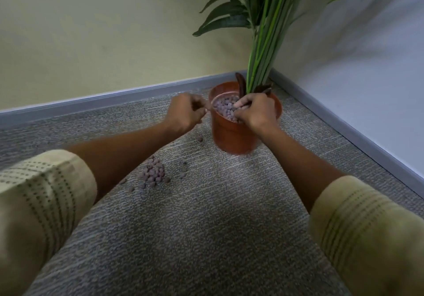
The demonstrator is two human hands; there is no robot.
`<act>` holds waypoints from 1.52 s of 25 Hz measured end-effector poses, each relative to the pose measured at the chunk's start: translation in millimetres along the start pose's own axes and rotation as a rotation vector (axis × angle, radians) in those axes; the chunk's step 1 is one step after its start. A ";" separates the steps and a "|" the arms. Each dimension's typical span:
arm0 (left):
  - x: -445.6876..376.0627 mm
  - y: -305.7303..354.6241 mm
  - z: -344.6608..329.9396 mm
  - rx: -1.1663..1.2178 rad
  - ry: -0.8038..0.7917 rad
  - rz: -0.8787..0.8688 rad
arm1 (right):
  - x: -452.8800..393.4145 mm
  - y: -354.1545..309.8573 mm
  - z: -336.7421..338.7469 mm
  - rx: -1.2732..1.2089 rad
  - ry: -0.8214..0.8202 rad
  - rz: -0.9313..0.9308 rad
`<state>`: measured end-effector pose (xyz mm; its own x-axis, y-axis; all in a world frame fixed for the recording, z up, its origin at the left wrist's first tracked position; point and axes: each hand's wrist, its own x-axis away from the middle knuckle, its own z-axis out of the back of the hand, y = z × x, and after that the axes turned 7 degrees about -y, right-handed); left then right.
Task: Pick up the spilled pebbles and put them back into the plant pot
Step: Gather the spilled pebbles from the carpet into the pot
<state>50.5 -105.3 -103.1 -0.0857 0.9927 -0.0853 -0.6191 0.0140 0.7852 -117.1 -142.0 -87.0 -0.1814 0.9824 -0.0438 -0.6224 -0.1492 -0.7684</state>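
An orange plant pot [231, 135] stands on the grey carpet near the room corner, filled with purplish pebbles [223, 107]. A heap of spilled pebbles [154, 173] lies on the carpet in front and to the left of the pot, with a few strays around it. My left hand [187, 111] hovers just left of the pot's rim, fingers curled shut; whether it holds pebbles is hidden. My right hand [254, 110] rests over the pot's right side, fingers bent down onto the pebbles inside.
Green plant stems [263, 50] and leaves rise from the pot's back. A yellow wall with a grey skirting board [114, 99] runs behind; a white wall [367, 77] closes the right side. Grey carpet [206, 227] spreads in front.
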 end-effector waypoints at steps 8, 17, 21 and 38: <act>65.6 -111.3 38.7 -0.566 -0.328 0.297 | 18.0 -5.0 -70.8 0.220 0.010 0.396; 81.9 -152.6 33.9 -0.523 -0.380 0.363 | 45.9 22.4 -163.5 0.506 -0.728 0.091; 79.9 -143.9 18.0 -0.295 -0.325 0.304 | 48.4 15.1 -172.7 0.254 -0.714 0.077; 86.7 -133.4 15.0 -0.040 -0.287 0.359 | 50.0 0.6 -125.4 -0.397 -0.434 -0.231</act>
<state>137.4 -19.3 -206.0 -0.0841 0.9271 0.3652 -0.6199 -0.3356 0.7093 -31.1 -78.9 -169.7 -0.4200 0.8370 0.3508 -0.3674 0.1966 -0.9090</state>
